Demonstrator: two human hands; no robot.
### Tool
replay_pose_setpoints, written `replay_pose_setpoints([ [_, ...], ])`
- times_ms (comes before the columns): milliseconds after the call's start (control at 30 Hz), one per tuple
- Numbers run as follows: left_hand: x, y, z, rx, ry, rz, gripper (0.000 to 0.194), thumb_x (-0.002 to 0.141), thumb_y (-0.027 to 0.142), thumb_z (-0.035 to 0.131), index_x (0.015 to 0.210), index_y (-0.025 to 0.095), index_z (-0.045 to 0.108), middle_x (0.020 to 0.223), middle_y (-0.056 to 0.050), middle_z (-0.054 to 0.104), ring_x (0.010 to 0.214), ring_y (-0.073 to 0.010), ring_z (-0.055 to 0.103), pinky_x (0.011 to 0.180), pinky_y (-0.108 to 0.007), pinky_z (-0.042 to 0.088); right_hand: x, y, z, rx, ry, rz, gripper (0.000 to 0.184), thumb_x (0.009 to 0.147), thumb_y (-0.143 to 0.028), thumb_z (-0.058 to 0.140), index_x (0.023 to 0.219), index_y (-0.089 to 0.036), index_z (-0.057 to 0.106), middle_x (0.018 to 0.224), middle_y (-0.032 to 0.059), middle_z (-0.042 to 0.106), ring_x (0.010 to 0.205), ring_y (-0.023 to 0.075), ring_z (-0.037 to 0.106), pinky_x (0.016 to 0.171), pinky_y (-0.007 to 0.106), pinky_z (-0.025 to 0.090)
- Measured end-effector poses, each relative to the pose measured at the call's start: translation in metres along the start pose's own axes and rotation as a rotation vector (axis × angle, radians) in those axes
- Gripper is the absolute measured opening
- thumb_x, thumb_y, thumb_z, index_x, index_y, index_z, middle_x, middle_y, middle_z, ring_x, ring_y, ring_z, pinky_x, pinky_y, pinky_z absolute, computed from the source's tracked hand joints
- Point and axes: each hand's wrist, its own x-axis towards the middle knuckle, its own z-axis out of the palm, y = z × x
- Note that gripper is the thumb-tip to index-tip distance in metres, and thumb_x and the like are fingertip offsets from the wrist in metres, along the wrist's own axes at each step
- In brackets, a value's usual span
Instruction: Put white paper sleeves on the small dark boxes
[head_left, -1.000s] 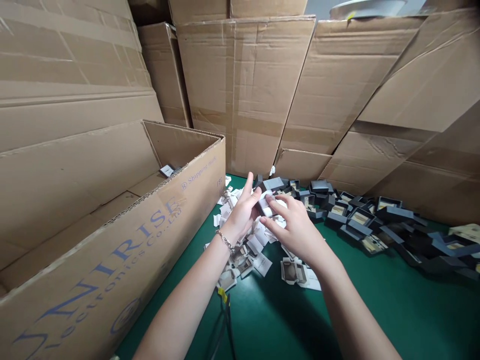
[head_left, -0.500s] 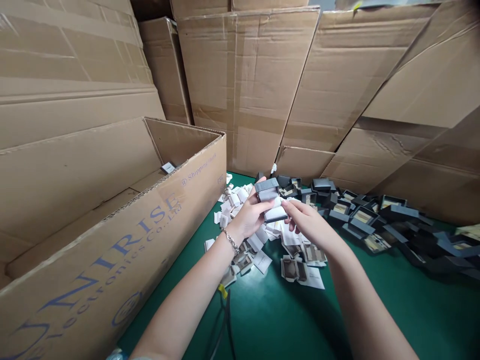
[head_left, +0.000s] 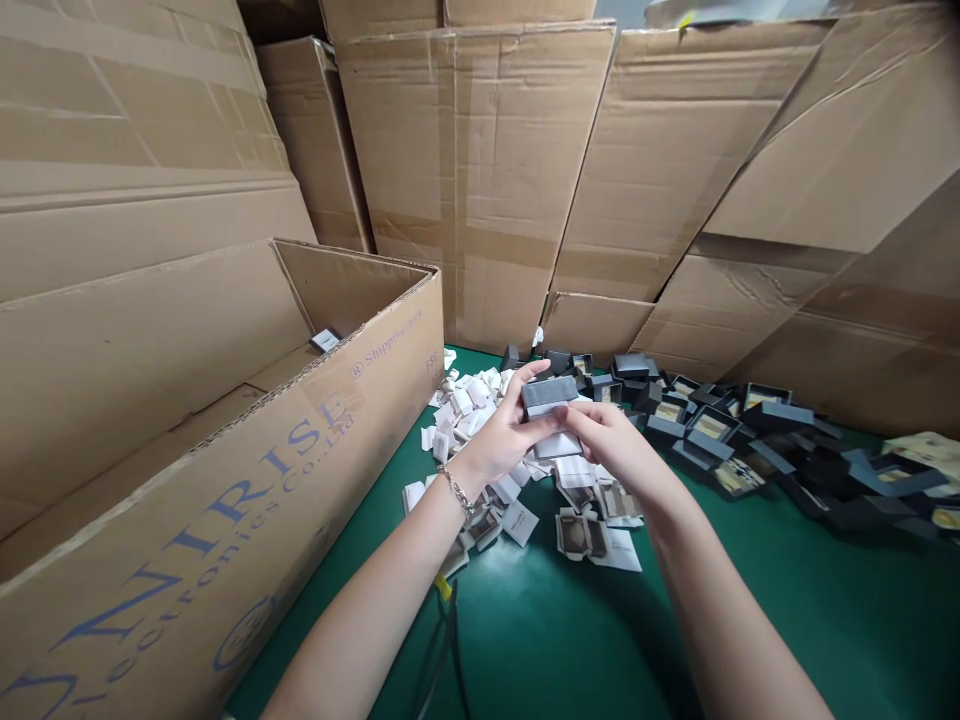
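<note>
A small dark grey hinged gift box (head_left: 551, 392) with a white inside is held up over the table. My left hand (head_left: 501, 438) grips it from the left, thumb across its front and index finger stretched out behind. From the right, my right hand (head_left: 613, 438) pinches at the white inner part, its thumb and index finger close to my left thumb. Beneath both hands lies a loose pile of small white card inserts (head_left: 471, 402), some showing a brown-grey side. One such card piece (head_left: 574, 535) lies at the near edge of the pile.
To the left stands a large open carton (head_left: 300, 480) with one small box (head_left: 325, 341) inside. Several dark open boxes (head_left: 712, 425) are heaped at the right. Stacked cardboard cartons (head_left: 480, 180) form a wall behind. A black cable (head_left: 450, 640) lies on the green table (head_left: 517, 640).
The gift box has turned, its dark lid facing more toward me, and sits slightly further right. My right fingers have moved in across its front. The camera view has shifted slightly.
</note>
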Motion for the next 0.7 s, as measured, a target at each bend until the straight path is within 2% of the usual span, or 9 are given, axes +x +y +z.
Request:
replay_pose_setpoints([
  [100, 0.001, 0.003, 0.003, -0.019, 0.032, -0.006, 0.062, 0.08, 0.02, 0.067, 0.133, 0.026, 0.036, 0.124, -0.006, 0.053, 0.111, -0.0163, 0.052, 0.097, -0.03, 0.041, 0.003, 0.002, 0.005, 0.015, 0.054, -0.045, 0.044, 0.077, -0.053, 0.048, 0.058, -0.017, 0.033, 0.054, -0.0027, 0.03, 0.052, 0.0079, 0.027, 0.05, 0.024, 0.02],
  [233, 0.003, 0.01, 0.007, -0.009, 0.188, -0.062, 0.061, 0.077, 0.016, 0.066, 0.131, 0.022, 0.037, 0.123, -0.006, 0.055, 0.111, -0.015, 0.053, 0.096, -0.027, 0.041, 0.008, 0.009, 0.015, 0.067, 0.152, -0.006, 0.047, 0.077, -0.057, 0.044, 0.057, -0.017, 0.031, 0.053, -0.002, 0.028, 0.051, 0.0086, 0.025, 0.049, 0.025, 0.018],
  [300, 0.003, 0.013, 0.008, -0.003, 0.206, -0.187, 0.055, 0.079, 0.017, 0.064, 0.128, 0.02, 0.037, 0.12, -0.009, 0.056, 0.103, -0.0157, 0.058, 0.088, -0.028, 0.046, 0.01, 0.012, 0.017, 0.058, 0.23, 0.037, 0.05, 0.077, -0.061, 0.043, 0.057, -0.017, 0.032, 0.052, -0.0018, 0.028, 0.052, 0.009, 0.024, 0.049, 0.025, 0.018],
  [400, 0.002, 0.015, 0.009, 0.039, 0.128, -0.422, 0.05, 0.086, 0.02, 0.058, 0.13, 0.02, 0.034, 0.105, -0.01, 0.061, 0.077, -0.0134, 0.063, 0.069, -0.026, 0.049, 0.012, 0.014, 0.014, -0.009, 0.322, 0.067, 0.05, 0.078, -0.061, 0.044, 0.057, -0.016, 0.034, 0.055, -0.0008, 0.03, 0.055, 0.0098, 0.028, 0.052, 0.025, 0.022],
  [467, 0.002, 0.014, 0.009, 0.053, 0.094, -0.488, 0.048, 0.088, 0.021, 0.055, 0.131, 0.019, 0.033, 0.094, -0.009, 0.062, 0.064, -0.0109, 0.061, 0.06, -0.023, 0.047, 0.012, 0.014, 0.01, -0.067, 0.326, 0.086, 0.05, 0.078, -0.06, 0.044, 0.056, -0.016, 0.036, 0.055, -0.0005, 0.032, 0.056, 0.0103, 0.03, 0.053, 0.025, 0.024],
  [600, 0.004, 0.007, 0.01, -0.022, 0.107, -0.481, 0.05, 0.087, 0.018, 0.053, 0.133, 0.014, 0.031, 0.079, -0.006, 0.059, 0.055, -0.0094, 0.056, 0.05, -0.019, 0.04, 0.013, 0.015, 0.005, -0.135, 0.271, 0.14, 0.049, 0.078, -0.06, 0.042, 0.057, -0.016, 0.039, 0.053, -0.0004, 0.037, 0.054, 0.0113, 0.035, 0.054, 0.026, 0.028],
  [633, 0.004, 0.006, 0.011, -0.037, 0.112, -0.467, 0.054, 0.086, 0.017, 0.053, 0.134, 0.015, 0.029, 0.077, -0.004, 0.058, 0.054, -0.009, 0.055, 0.05, -0.019, 0.04, 0.013, 0.015, 0.005, -0.14, 0.294, 0.129, 0.046, 0.078, -0.059, 0.043, 0.061, -0.016, 0.042, 0.056, -0.0002, 0.042, 0.055, 0.0119, 0.039, 0.055, 0.026, 0.031],
  [700, 0.003, 0.004, 0.014, -0.031, 0.122, -0.439, 0.063, 0.084, 0.014, 0.054, 0.138, 0.018, 0.023, 0.075, -0.002, 0.057, 0.053, -0.0087, 0.054, 0.052, -0.02, 0.04, 0.012, 0.015, 0.004, -0.143, 0.383, 0.048, 0.04, 0.077, -0.056, 0.049, 0.083, -0.017, 0.052, 0.07, 0.0008, 0.055, 0.06, 0.0131, 0.047, 0.059, 0.026, 0.037],
])
